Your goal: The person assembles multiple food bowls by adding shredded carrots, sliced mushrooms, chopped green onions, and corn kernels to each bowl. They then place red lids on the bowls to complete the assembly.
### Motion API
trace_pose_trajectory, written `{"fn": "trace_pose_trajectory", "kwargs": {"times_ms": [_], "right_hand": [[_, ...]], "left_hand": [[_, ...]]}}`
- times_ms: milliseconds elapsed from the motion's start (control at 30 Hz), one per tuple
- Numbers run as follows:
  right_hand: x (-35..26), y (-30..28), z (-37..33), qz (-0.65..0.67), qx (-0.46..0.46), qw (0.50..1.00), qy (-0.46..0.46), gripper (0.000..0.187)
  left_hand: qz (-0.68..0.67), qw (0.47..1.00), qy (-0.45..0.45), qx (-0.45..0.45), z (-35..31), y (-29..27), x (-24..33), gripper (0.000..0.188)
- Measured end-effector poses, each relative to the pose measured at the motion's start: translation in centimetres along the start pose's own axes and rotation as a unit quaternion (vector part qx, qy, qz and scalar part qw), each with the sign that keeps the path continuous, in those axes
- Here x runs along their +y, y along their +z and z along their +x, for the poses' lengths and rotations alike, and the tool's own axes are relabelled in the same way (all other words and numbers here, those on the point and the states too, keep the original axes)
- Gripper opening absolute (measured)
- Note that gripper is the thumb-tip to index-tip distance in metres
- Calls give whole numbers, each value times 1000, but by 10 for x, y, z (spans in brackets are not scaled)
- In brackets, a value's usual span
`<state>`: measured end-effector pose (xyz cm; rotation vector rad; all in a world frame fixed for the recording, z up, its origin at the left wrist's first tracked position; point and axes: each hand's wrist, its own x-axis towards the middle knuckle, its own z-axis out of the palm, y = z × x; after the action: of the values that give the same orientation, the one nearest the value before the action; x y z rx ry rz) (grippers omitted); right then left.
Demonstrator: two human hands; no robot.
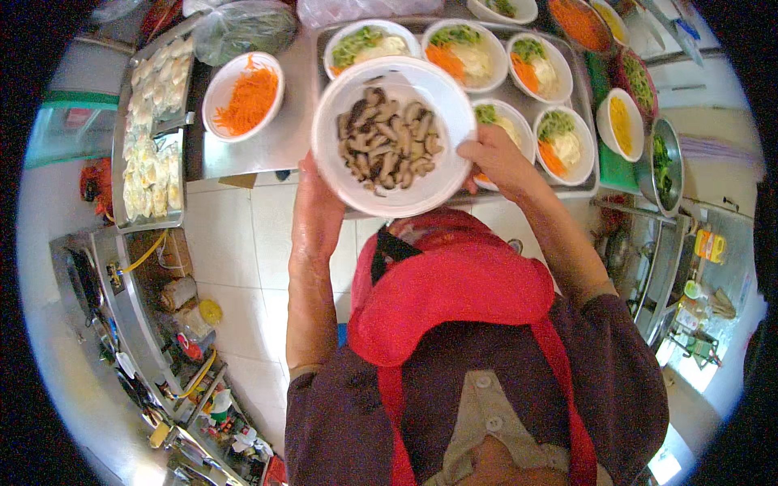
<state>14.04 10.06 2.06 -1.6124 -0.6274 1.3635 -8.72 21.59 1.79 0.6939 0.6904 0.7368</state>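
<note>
Between my hands is a white bowl (324, 130) with sliced mushrooms (389, 138) spread over its bottom. My left hand (318, 198) grips its left side, the fingers mostly hidden beneath it. At the right rim, my right hand (494, 158) pinches the edge with the thumb on top. Behind and to the right, a metal tray (587, 97) carries several white bowls, such as one bowl (567, 146) with greens, carrot shreds and a pale filling. The mushroom bowl hides part of that tray and overlaps some of its bowls.
Left of the tray stands a bowl of shredded carrot (247, 97), beside a tray of pale pieces (154, 130). On the right are a bowl of yellow strips (621, 121) and a metal bowl of greens (664, 166). A plastic bag (243, 32) lies at the back.
</note>
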Motion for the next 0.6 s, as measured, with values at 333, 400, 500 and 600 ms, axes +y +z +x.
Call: {"fn": "trace_pose_trajectory", "kwargs": {"times_ms": [333, 400, 500, 600], "right_hand": [[-47, -28, -27, -323, 83, 842, -425, 30], [-35, -16, -13, -393, 129, 810, -416, 26], [-20, 10, -15, -387, 167, 827, -372, 20], [11, 20, -12, -449, 30, 729, -515, 20]], "left_hand": [[8, 999, -13, 46, -26, 60, -46, 56], [14, 998, -35, 42, -30, 80, -49, 56], [45, 998, -13, 51, -36, 84, -68, 55], [-3, 996, -48, 72, -44, 80, -71, 48]]}}
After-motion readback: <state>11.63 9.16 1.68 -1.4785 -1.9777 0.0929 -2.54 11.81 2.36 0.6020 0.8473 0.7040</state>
